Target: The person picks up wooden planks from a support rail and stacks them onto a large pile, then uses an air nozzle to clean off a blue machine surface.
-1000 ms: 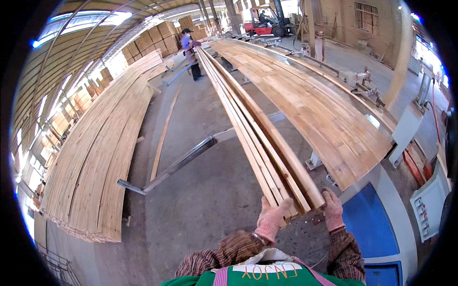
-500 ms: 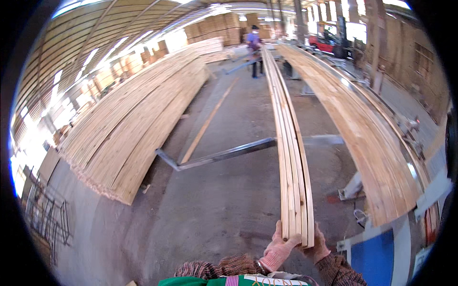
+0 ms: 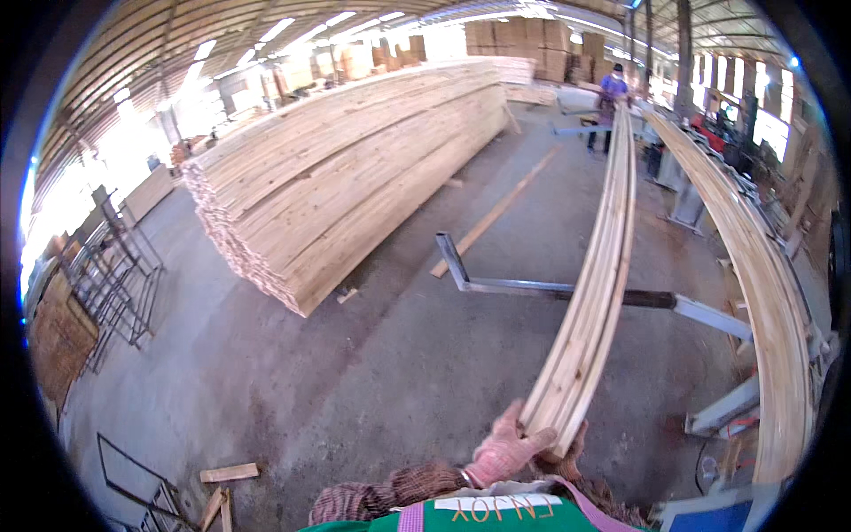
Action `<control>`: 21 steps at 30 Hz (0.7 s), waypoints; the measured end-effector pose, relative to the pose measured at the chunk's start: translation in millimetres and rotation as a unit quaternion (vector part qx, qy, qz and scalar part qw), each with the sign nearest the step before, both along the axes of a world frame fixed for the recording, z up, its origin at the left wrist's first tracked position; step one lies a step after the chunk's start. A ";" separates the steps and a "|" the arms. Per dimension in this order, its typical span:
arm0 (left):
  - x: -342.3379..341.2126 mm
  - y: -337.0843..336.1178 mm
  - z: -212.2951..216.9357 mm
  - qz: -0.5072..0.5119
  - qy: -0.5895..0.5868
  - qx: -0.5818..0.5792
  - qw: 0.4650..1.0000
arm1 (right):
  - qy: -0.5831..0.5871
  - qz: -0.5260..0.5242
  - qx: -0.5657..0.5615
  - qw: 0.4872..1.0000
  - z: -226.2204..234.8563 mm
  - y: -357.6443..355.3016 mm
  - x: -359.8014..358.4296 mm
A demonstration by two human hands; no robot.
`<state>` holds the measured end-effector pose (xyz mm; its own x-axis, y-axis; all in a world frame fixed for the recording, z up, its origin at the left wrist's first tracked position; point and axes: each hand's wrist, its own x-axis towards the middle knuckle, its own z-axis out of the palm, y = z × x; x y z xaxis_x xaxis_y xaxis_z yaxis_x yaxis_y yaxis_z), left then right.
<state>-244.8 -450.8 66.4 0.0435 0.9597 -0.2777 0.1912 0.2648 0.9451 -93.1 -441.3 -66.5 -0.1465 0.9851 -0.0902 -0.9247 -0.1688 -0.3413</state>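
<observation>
It's a head-worn fisheye, tilted down over the left hand [image 3: 507,452] pretty close, facing out across the floor [image 3: 399,381].

Bright daylight enters through roof skylights [image 3: 277,29] and left-hand wall openings [image 3: 66,186], which glare to white; bluish fringes mark the rim; the concrete floor [image 3: 390,372] is evenly, softly lit; fisheye distortion bows the held boards [image 3: 587,328], black corners frame the view, and the distant forklift [image 3: 707,134] looks blurred

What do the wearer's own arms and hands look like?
Left hand: pink fabric glove. Right hand: mostly hidden, glove details unclear. Left sleeve: brown, streaked darker and lighter, chunky knit look, down to the wrist. No cables visible on it.
</observation>
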 end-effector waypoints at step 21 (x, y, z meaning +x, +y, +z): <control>-384.4 122.0 58.1 0.147 -0.125 -0.010 0.981 | -0.160 0.182 -0.063 0.968 134.2 156.8 -383.9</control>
<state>-629.2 -328.8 124.4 -0.1646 0.9354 -0.3128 -0.1328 0.2932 0.9468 -477.0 -284.5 67.8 -0.4272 0.8514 -0.3044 -0.6464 -0.5230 -0.5556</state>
